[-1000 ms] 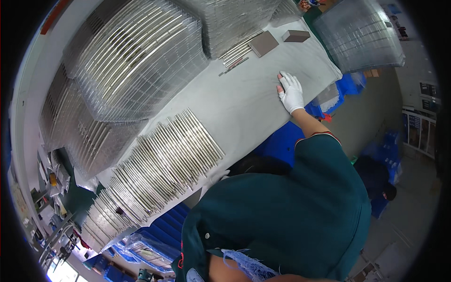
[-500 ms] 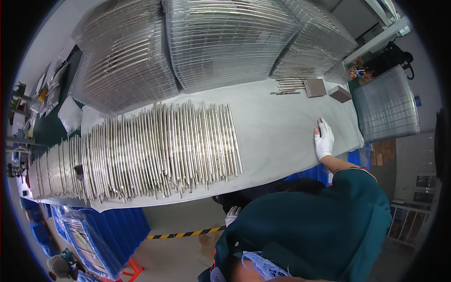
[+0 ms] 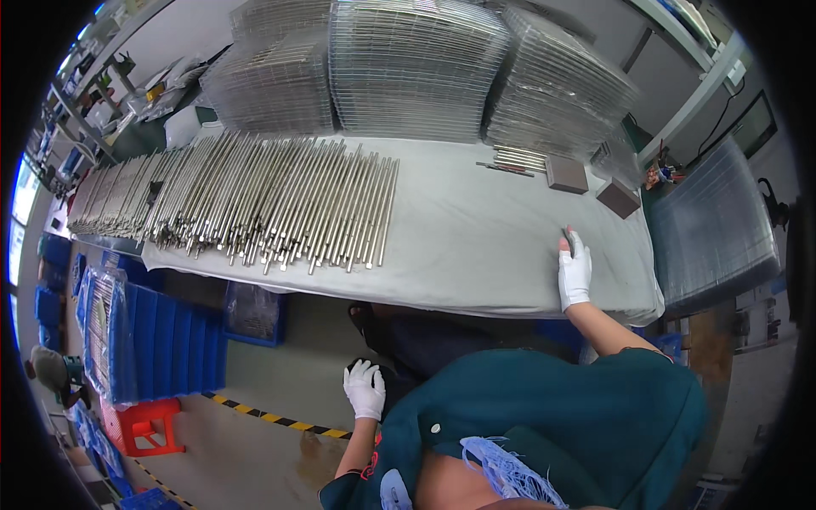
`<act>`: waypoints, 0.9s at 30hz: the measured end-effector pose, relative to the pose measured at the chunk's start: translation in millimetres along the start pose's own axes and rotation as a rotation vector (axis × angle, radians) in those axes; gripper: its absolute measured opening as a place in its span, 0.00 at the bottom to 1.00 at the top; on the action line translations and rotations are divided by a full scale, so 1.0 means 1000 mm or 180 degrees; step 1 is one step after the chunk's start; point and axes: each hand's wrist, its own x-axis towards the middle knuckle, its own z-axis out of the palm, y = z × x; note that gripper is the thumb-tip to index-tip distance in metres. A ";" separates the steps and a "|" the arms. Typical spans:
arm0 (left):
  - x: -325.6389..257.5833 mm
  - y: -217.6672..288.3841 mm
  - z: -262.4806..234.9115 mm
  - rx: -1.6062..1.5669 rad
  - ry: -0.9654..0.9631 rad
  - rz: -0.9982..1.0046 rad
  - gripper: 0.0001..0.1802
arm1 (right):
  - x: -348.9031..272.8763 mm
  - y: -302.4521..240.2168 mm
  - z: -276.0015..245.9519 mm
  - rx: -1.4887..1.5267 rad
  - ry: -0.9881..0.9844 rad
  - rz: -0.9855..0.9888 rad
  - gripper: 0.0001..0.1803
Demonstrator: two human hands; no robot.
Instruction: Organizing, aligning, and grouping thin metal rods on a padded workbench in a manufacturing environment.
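Observation:
My right hand (image 3: 575, 270), in a white glove with bare tips on some fingers, rests on the pale cloth of the table near its right end. Its fingers point forward, and it appears to hold nothing. Lower down, off the table, my left hand (image 3: 365, 389) in a white glove lies palm down over something dark, perhaps my knee, with its fingers loosely spread. Many silvery metal rods (image 3: 280, 204) lie side by side in a wide row on the left half of the table, apart from both hands. A small dark piece (image 3: 154, 192) sits on the rods at the left.
Tall stacks of clear plastic trays (image 3: 416, 76) line the table's back. Two brownish blocks (image 3: 567, 174) and a few short rods (image 3: 520, 158) lie at the back right. More clear trays (image 3: 714, 225) stand beyond the right end. Blue crates (image 3: 174, 344) and a red stool (image 3: 144, 425) are at floor left.
My view has shifted, so the rods and tray stacks appear smaller and higher. My left hand has come more fully into sight. My right hand stays on the table cloth.

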 end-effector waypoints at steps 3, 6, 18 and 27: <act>-0.013 0.018 -0.009 0.0472 0.0310 -0.0620 0.14 | 0.007 0.014 0.003 0.0971 -0.0136 -0.0477 0.25; -0.038 0.018 0.001 0.0190 0.0770 -0.1318 0.19 | 0.009 0.005 -0.001 0.1503 -0.0428 -0.0296 0.27; -0.077 0.052 0.000 -0.0381 0.0843 -0.2071 0.24 | 0.164 0.060 -0.078 -0.0822 0.0501 -0.1724 0.35; -0.072 0.044 0.001 -0.0472 0.1174 -0.1902 0.24 | 0.171 0.113 -0.088 -0.1421 0.0686 -0.1648 0.34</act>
